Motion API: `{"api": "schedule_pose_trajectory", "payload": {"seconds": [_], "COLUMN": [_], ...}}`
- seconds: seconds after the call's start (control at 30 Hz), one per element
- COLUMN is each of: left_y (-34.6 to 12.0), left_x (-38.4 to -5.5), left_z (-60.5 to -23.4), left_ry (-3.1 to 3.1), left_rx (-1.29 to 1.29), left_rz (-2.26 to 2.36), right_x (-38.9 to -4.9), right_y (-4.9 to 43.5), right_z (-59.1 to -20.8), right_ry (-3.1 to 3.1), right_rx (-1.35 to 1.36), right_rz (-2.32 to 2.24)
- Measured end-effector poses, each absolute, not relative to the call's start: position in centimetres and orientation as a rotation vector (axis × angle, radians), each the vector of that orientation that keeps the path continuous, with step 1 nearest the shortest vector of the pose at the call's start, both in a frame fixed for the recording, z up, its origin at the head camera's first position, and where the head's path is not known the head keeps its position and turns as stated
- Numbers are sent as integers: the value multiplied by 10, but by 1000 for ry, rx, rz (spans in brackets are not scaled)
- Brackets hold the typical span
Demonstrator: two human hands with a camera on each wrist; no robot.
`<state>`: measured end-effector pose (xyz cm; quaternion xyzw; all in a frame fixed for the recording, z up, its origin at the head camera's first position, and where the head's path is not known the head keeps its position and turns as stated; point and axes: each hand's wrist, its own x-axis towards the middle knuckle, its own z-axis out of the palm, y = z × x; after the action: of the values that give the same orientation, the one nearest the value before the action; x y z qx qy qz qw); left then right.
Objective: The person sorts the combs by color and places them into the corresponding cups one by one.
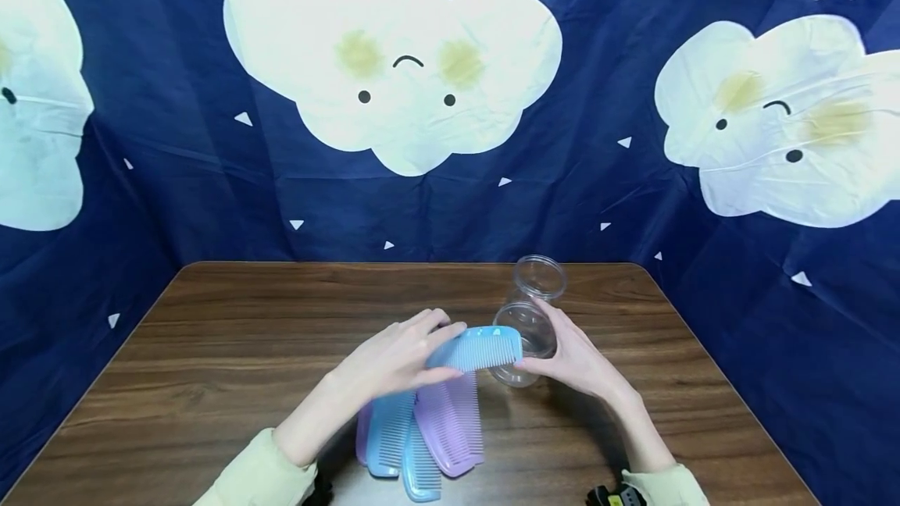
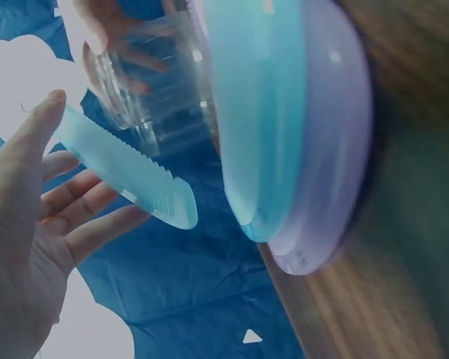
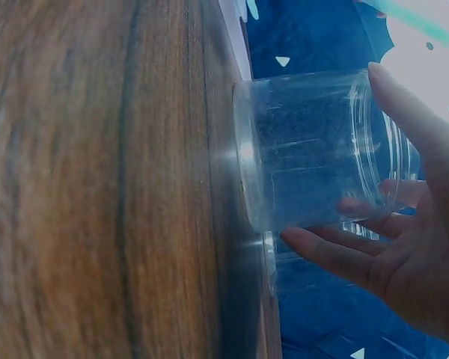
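My left hand [image 1: 397, 358] pinches a light blue comb [image 1: 485, 348] between thumb and fingers. The comb is held above a pile of blue and purple combs [image 1: 446, 428], its free end overlapping the rim of a clear jar in the head view. In the left wrist view the held comb [image 2: 127, 168] slants across the fingers, teeth facing the pile. My right hand [image 1: 580, 350] grips the clear jar [image 3: 307, 149] near its rim, thumb on one side and fingers round the other. The jar stands upright on the table with its mouth uncovered.
Behind the gripped jar stands a second clear jar [image 1: 540, 278], close to the back edge of the wooden table [image 1: 281, 326]. A dark blue curtain [image 1: 422, 209] with white clouds hangs around the back and sides. The comb pile lies between my forearms.
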<state>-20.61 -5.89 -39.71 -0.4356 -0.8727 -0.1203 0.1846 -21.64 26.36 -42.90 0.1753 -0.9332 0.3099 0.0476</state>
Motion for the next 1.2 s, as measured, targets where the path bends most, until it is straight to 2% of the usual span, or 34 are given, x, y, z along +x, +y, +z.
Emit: {"api": "schedule_pose_trajectory", "payload": {"seconds": [0.57, 1.2], "left_y": [-43, 3], "left_x": [-223, -240], "left_z": [-377, -362], "left_ry": [-2303, -2123], "left_rx": [-1135, -927], "left_rz": [-914, -1560], "right_x": [-215, -215], "right_y": [253, 248], "right_z": [-432, -433], "right_ry": [-2868, -2885], "right_rx": [523, 469], "right_rz": [1056, 1171]}}
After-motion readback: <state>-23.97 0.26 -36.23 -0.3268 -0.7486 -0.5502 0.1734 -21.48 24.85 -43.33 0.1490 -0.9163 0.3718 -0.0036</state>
